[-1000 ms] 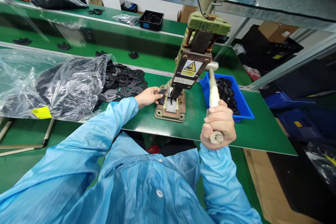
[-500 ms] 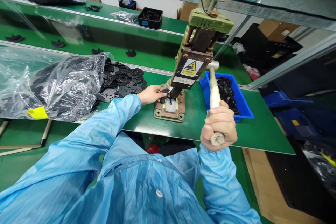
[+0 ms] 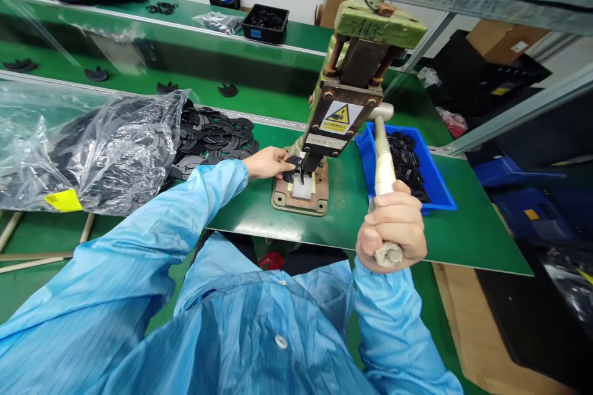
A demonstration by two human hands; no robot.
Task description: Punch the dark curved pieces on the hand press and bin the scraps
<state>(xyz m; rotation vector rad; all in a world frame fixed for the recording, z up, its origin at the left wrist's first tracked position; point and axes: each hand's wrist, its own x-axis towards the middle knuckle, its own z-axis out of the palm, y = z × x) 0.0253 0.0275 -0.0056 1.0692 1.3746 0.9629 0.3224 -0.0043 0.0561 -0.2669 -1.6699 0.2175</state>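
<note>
My left hand point(image 3: 270, 163) pinches a curved black plastic part point(image 3: 291, 168) at the base of a green hand press point(image 3: 354, 68). The part lies beside the press's dark ram, over the small metal fixture point(image 3: 302, 187) on the base plate. Exactly how it is seated there is hidden by my fingers and the ram. My right hand point(image 3: 393, 225) is wrapped round the press lever point(image 3: 384, 154), whose grip is covered in pale tape. A yellow warning label point(image 3: 341, 117) is on the press front.
Left of the press lie a heap of black curved parts point(image 3: 213, 139) and a clear plastic bag point(image 3: 92, 154) of more. A blue bin point(image 3: 438, 182) with small black pieces stands at right. Behind are a black tray point(image 3: 265, 24) and several loose parts on a green ledge.
The camera view has shifted slightly. Both hands keep their hold, the left on the black part and the right on the lever; little else differs.
</note>
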